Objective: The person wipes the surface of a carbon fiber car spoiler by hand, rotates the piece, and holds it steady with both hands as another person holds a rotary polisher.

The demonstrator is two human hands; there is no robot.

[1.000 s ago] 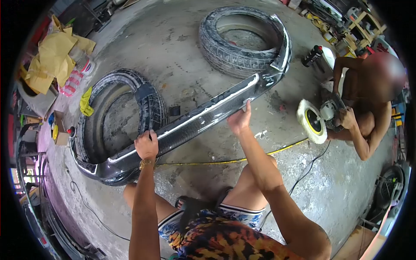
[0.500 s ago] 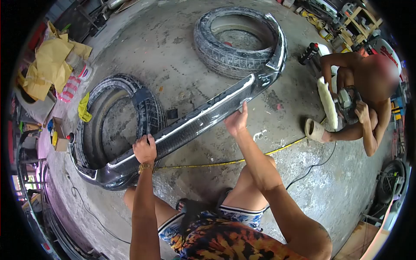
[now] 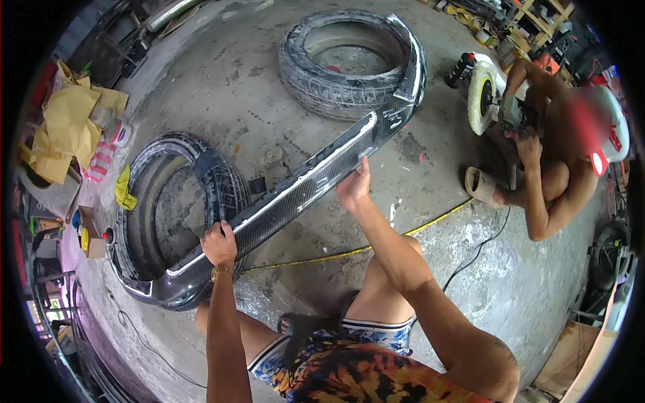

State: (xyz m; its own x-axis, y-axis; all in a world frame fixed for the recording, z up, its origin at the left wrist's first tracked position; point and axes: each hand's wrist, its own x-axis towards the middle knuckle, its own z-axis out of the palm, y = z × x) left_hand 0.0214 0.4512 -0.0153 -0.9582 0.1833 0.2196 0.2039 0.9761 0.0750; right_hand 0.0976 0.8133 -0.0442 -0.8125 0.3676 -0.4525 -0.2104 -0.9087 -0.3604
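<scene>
A long, glossy black carbon-fibre bumper lip [image 3: 295, 200] with white streaks along its edge lies across two tyres. My left hand [image 3: 218, 243] is wrapped over its near-left edge, a gold watch at the wrist. Farther along, my right hand [image 3: 354, 187] grips the lower edge, thumb up and some fingers hidden beneath. The left end of the lip rests over the flat-lying left tyre [image 3: 232, 180]; its far end curves up along the back tyre [image 3: 316, 91].
At right a crouching person [image 3: 547, 134] holds a polisher with a white fluffy pad [image 3: 480, 97]. A yellow hose [image 3: 322, 258] and a black cable [image 3: 478, 260] cross the concrete floor. A yellow cloth [image 3: 124, 189] hangs on the left tyre; brown paper [image 3: 70, 127] is piled at left.
The view has shifted slightly. The other person has raised and turned the polisher, so its pad now shows more of its face. Both my hands keep their places on the lip.
</scene>
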